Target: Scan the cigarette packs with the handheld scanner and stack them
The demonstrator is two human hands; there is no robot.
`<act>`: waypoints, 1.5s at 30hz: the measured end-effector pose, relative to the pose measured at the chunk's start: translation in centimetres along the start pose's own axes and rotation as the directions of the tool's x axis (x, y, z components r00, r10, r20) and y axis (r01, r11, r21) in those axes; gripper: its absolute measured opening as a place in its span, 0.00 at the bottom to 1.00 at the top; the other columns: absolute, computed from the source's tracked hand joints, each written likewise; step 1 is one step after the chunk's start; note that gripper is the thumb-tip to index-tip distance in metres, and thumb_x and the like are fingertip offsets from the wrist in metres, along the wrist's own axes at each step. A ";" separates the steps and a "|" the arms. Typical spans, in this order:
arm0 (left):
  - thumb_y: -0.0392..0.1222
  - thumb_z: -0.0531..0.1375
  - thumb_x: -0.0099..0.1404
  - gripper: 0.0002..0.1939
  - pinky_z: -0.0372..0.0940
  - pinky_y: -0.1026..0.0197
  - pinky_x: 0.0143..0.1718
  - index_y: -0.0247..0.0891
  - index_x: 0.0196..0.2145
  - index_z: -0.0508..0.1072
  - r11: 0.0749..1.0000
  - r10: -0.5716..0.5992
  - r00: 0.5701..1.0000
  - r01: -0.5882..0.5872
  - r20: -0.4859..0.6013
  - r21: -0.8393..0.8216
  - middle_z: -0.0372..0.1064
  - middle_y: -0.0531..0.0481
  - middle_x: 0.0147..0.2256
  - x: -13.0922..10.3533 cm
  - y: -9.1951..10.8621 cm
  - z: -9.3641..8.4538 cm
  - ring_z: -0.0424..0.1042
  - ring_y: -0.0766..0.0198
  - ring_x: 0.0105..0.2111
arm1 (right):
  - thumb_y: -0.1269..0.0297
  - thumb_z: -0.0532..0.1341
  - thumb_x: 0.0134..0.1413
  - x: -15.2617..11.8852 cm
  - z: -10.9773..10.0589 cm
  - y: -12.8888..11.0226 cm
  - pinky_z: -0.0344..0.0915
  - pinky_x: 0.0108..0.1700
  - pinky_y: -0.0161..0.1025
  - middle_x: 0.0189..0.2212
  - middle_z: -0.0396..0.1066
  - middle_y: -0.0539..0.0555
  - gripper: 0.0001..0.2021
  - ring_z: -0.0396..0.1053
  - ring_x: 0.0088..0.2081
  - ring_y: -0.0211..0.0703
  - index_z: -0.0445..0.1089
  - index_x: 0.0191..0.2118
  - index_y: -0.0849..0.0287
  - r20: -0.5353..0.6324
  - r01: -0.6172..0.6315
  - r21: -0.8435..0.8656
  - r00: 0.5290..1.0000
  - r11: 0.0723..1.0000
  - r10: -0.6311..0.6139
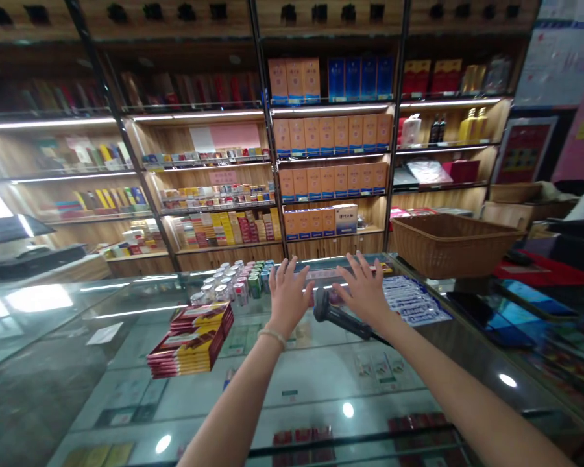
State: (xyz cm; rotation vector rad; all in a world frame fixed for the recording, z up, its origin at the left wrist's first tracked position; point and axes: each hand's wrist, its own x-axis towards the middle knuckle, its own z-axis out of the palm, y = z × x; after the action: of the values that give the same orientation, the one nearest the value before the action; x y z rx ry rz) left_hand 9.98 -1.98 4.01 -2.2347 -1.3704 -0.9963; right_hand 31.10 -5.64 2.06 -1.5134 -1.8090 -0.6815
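Both my hands reach forward over a glass counter [292,370]. My left hand [288,298] has its fingers spread and holds nothing; a band circles the wrist. Fingers apart, my right hand [364,292] is empty too. Between them a black handheld barcode scanner [340,318] lies on the glass, its handle end partly behind my right wrist. Left of my left hand stand rows of small cylindrical containers [241,279]. Nearer to me are stacked red and yellow packets [194,340]. Beyond my right forearm lie blue and white packets [411,298] in a row.
A brown wicker basket [452,243] stands at the counter's right. Near it lie a dark tablet-like device [489,318] and a red cloth or mat [547,269]. Wooden shelves with orange boxes [333,133] and cigarette-like packs [228,227] line the back wall.
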 end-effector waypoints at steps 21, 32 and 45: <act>0.46 0.56 0.74 0.17 0.49 0.39 0.71 0.45 0.56 0.77 0.991 0.134 0.980 -0.131 -0.150 0.025 0.70 0.41 0.64 -1.6 2.4 3.5 0.64 0.48 0.66 | 0.51 0.55 0.71 -0.6 0.7 1.9 0.40 0.72 0.68 0.71 0.61 0.63 0.21 0.51 0.73 0.61 0.73 0.60 0.55 0.072 -0.115 0.033 0.991 0.993 0.113; 0.48 0.55 0.74 0.23 0.54 0.37 0.69 0.40 0.62 0.73 0.996 0.084 0.993 -0.086 -0.087 -0.016 0.64 0.37 0.67 5.1 6.7 5.0 0.61 0.43 0.68 | 0.50 0.53 0.72 2.4 -0.6 10.3 0.40 0.71 0.70 0.72 0.58 0.64 0.24 0.48 0.74 0.62 0.69 0.65 0.57 0.148 -0.189 -0.119 0.967 0.975 0.206; 0.50 0.59 0.72 0.30 0.52 0.46 0.71 0.41 0.68 0.65 0.998 -0.022 0.953 0.037 0.303 -0.044 0.52 0.37 0.72 9.2 12.4 12.5 0.52 0.47 0.72 | 0.49 0.50 0.72 2.2 2.8 18.4 0.42 0.71 0.63 0.74 0.53 0.63 0.28 0.43 0.75 0.61 0.63 0.69 0.57 0.374 -0.292 -0.211 0.858 0.933 0.353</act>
State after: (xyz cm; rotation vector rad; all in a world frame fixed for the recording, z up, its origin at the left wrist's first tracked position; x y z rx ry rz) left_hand 28.38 5.45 2.71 -2.4911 -1.5205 -0.7234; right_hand 48.45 1.34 1.43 -2.1280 -1.7509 -0.3543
